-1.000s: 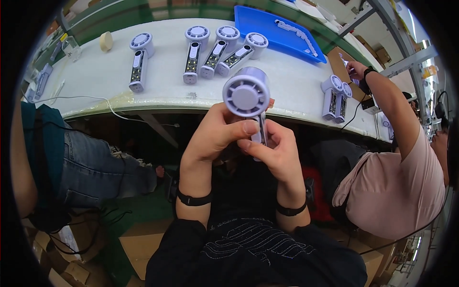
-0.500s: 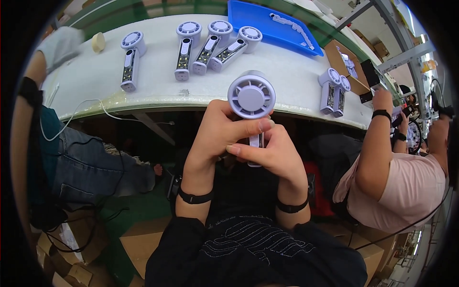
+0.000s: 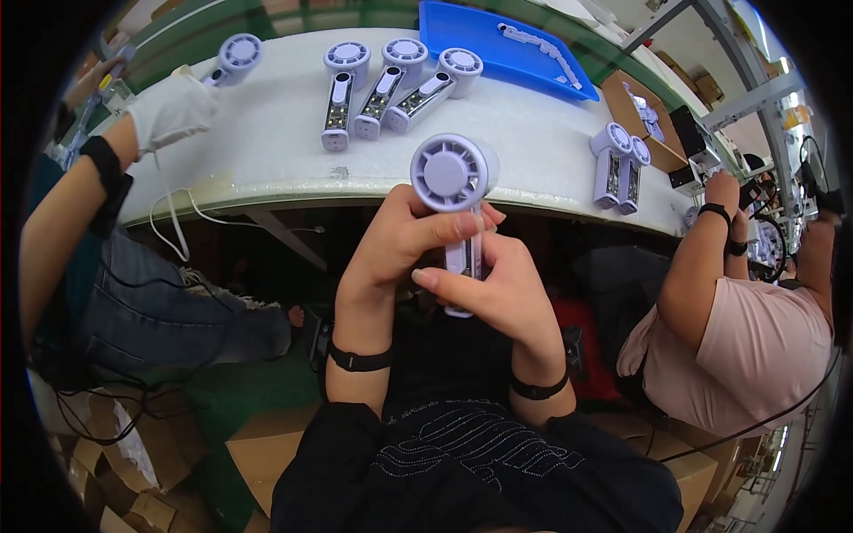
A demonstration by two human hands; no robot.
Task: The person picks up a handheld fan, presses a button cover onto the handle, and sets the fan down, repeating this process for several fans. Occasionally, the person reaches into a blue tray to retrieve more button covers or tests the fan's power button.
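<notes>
A lavender handheld fan [image 3: 450, 172] is held upright between my two hands, just off the table's near edge. My left hand [image 3: 404, 233] closes round it below the round head, its thumb across the neck. Lower down, my right hand [image 3: 499, 277] grips the handle, thumb over the front. Part of the handle, showing its open inside, is visible between the thumbs; the rest is covered by my fingers. Beyond it on the white table [image 3: 284, 120] lie three similar fans [image 3: 389, 87] with circuit boards exposed in their handles.
A blue tray [image 3: 498, 67] with white strip-like parts sits at the back. To the right are two more fans [image 3: 619, 169] and a cardboard box [image 3: 641, 120]. A co-worker's white-gloved hand [image 3: 173, 111] holds a fan at left; another person [image 3: 720, 346] sits at right. A white cable [image 3: 169, 222] hangs over the edge.
The fan in my hands has turned slightly and shifted a little left. At left, the co-worker's gloved hand has come in and lifted the separate fan from the table.
</notes>
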